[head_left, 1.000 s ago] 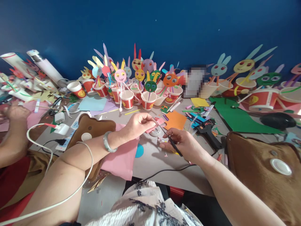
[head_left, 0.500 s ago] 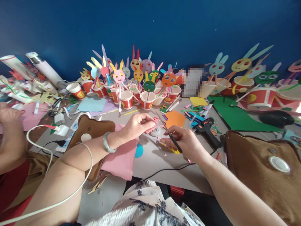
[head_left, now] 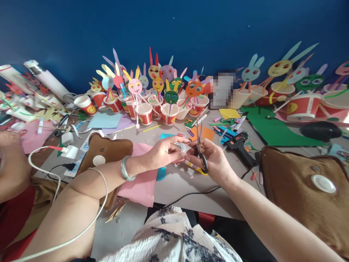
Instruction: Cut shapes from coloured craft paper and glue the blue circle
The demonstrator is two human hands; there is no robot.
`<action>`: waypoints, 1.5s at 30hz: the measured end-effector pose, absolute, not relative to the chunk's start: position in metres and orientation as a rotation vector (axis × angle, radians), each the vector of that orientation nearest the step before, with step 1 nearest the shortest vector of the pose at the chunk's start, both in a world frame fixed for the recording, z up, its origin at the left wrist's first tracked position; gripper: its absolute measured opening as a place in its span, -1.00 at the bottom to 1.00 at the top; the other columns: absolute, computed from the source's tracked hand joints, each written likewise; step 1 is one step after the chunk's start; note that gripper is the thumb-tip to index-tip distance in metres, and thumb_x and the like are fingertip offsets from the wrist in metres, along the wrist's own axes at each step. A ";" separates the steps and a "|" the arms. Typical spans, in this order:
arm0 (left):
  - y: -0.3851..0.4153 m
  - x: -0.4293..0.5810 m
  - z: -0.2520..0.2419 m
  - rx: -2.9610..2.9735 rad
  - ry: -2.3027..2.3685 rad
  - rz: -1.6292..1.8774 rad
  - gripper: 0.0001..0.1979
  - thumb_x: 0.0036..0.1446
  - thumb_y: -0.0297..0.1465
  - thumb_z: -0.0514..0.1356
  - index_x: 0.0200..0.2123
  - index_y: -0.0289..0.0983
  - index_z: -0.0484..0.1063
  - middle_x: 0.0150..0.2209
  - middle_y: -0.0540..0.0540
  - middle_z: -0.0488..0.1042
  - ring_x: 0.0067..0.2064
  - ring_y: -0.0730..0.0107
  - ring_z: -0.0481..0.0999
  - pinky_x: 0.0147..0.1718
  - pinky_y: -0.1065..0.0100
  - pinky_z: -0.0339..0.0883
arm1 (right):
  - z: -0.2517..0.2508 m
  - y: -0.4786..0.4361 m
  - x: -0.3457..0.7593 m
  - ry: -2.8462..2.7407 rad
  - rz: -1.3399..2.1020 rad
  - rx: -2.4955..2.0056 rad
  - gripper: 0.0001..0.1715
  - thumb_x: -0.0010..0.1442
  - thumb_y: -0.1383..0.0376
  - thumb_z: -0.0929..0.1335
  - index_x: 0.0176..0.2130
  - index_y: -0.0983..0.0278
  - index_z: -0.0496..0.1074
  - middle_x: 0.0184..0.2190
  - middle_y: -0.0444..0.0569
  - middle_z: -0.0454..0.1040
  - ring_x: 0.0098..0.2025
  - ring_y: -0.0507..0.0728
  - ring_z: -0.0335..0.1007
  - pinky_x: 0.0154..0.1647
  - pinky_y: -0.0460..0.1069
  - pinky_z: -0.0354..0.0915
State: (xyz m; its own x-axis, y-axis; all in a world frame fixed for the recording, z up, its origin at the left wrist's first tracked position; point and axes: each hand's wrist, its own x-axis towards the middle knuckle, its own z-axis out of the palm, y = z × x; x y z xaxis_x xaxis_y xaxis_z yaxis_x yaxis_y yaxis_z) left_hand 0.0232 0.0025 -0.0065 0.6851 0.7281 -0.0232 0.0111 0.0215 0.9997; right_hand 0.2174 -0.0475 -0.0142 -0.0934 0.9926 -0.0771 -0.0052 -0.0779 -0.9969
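My left hand (head_left: pixel 169 152), a jade-coloured bangle on its wrist, pinches a small white paper piece (head_left: pixel 182 147) with dark marks on it. Close beside it, my right hand (head_left: pixel 211 156) grips a pair of scissors (head_left: pixel 199 140) with black handles, blades pointing away from me. The right fingertips reach to the edge of the white piece; whether they pinch it too I cannot make out. Below the hands lie a yellow tube (head_left: pixel 196 167), partly covered, and a blue paper circle (head_left: pixel 161 173). Orange paper (head_left: pixel 205 134) lies just beyond the scissors.
Paper cups (head_left: pixel 170 115) with paper rabbit figures line the blue wall. A black glue gun (head_left: pixel 242 149) and its cable lie right. Brown plush hot-water bags (head_left: pixel 297 185) flank me, with pink paper (head_left: pixel 137 185) at left. A white cable crosses my left arm. Another person's arm (head_left: pixel 12 167) is far left.
My hands have come together. The left now holds the white piece, and the pink paper it held no longer shows there. The scissors have swung more upright.
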 end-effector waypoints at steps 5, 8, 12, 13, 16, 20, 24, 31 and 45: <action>0.003 0.023 -0.001 1.423 0.726 0.600 -0.53 0.19 -0.12 0.30 0.01 -0.34 0.40 -0.43 -0.08 0.55 -0.47 0.44 0.53 -0.45 0.42 0.44 | -0.012 -0.048 0.215 -1.213 1.293 -1.237 -0.34 -0.15 0.04 0.63 -0.17 0.19 0.35 -0.46 -0.16 0.50 -0.50 0.05 0.39 -0.49 -0.06 0.31; 0.004 0.023 0.002 1.391 0.742 0.567 -0.58 0.11 -0.14 0.37 -0.14 -0.35 0.44 -0.40 -0.08 0.54 -0.43 0.46 0.53 -0.45 0.44 0.43 | -0.010 -0.048 0.215 -1.148 1.195 -1.241 -0.39 -0.12 0.04 0.61 -0.20 0.18 0.35 -0.45 -0.16 0.49 -0.48 0.05 0.39 -0.43 -0.05 0.34; 0.006 0.024 0.001 1.405 0.727 0.525 -0.64 -0.03 -0.26 0.46 -0.33 -0.35 0.42 -0.47 -0.01 0.48 -0.47 0.50 0.50 -0.49 0.47 0.37 | -0.011 -0.046 0.216 -1.104 1.102 -1.239 -0.46 -0.07 0.07 0.59 -0.20 0.18 0.37 -0.42 -0.14 0.50 -0.43 0.05 0.42 -0.37 -0.04 0.37; 0.006 0.024 0.001 1.404 0.725 0.538 -0.67 -0.01 -0.27 0.45 -0.37 -0.35 0.41 -0.49 -0.01 0.48 -0.48 0.50 0.49 -0.51 0.48 0.35 | -0.012 -0.046 0.216 -1.101 1.102 -1.229 -0.46 -0.07 0.08 0.59 -0.20 0.18 0.38 -0.42 -0.14 0.50 -0.43 0.05 0.42 -0.37 -0.04 0.37; 0.006 0.024 0.003 1.380 0.757 0.599 -0.73 0.07 -0.28 0.39 -0.37 -0.34 0.43 -0.47 -0.03 0.51 -0.49 0.50 0.51 -0.52 0.49 0.35 | -0.015 -0.046 0.216 -1.079 1.143 -1.180 -0.46 -0.10 0.11 0.61 -0.20 0.19 0.40 -0.46 -0.18 0.49 -0.47 0.02 0.38 -0.41 -0.07 0.35; 0.005 0.023 0.007 1.375 0.790 0.682 -0.79 0.09 -0.31 0.36 -0.33 -0.34 0.48 -0.45 -0.04 0.53 -0.47 0.51 0.51 -0.49 0.48 0.37 | -0.015 -0.047 0.213 -1.045 1.222 -1.143 -0.46 -0.14 0.18 0.64 -0.22 0.20 0.41 -0.51 -0.23 0.47 -0.52 -0.02 0.33 -0.48 -0.11 0.31; 0.006 0.024 0.005 1.397 0.770 0.723 -0.77 0.08 -0.28 0.37 -0.34 -0.35 0.52 -0.48 -0.03 0.51 -0.49 0.51 0.49 -0.49 0.47 0.37 | -0.016 -0.049 0.209 -1.012 1.294 -1.121 -0.45 -0.16 0.21 0.65 -0.23 0.20 0.41 -0.50 -0.24 0.48 -0.52 -0.01 0.37 -0.48 -0.10 0.34; 0.005 0.025 0.006 1.377 0.730 0.677 -0.77 0.08 -0.28 0.38 -0.35 -0.36 0.55 -0.48 -0.05 0.51 -0.48 0.50 0.48 -0.46 0.44 0.36 | -0.021 -0.051 0.208 -1.019 1.256 -1.114 -0.49 -0.08 0.20 0.63 -0.21 0.20 0.40 -0.49 -0.23 0.50 -0.54 -0.04 0.35 -0.54 -0.13 0.31; 0.023 0.013 0.025 0.980 0.793 0.851 -0.84 0.15 -0.41 0.25 -0.45 -0.30 0.36 -0.55 0.01 0.44 -0.51 0.51 0.48 -0.51 0.49 0.29 | -0.004 -0.056 0.223 -1.379 1.501 -0.964 -0.42 0.10 -0.10 0.50 -0.09 0.21 0.39 -0.37 -0.06 0.58 -0.43 0.05 0.40 -0.41 -0.06 0.29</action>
